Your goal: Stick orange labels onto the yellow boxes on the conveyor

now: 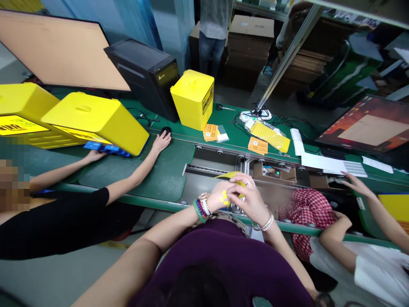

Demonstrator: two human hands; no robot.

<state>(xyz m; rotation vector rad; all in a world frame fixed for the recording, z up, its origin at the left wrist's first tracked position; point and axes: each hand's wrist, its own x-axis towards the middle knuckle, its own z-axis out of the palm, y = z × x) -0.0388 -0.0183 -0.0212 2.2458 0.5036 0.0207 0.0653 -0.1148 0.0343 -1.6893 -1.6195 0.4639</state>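
Observation:
My left hand (pixel 221 196) and my right hand (pixel 251 196) are together in front of me, just above the near edge of the green conveyor (pixel 166 170). Both are pinched on a yellow sticker sheet (pixel 230 175). Small yellow stickers (pixel 224 198) sit on the back of my left hand. My left wrist carries a watch and bead bracelets, my right wrist a pearl bracelet.
A yellow bin (pixel 192 99) stands across the belt, with orange label cards (pixel 211 132) and a yellow label sheet (pixel 271 135) beside it. A co-worker on the left reaches to a black mouse (pixel 165 130) and yellow boxes (pixel 96 121). Another person's hand (pixel 353 181) rests at the right, near a monitor (pixel 367 125).

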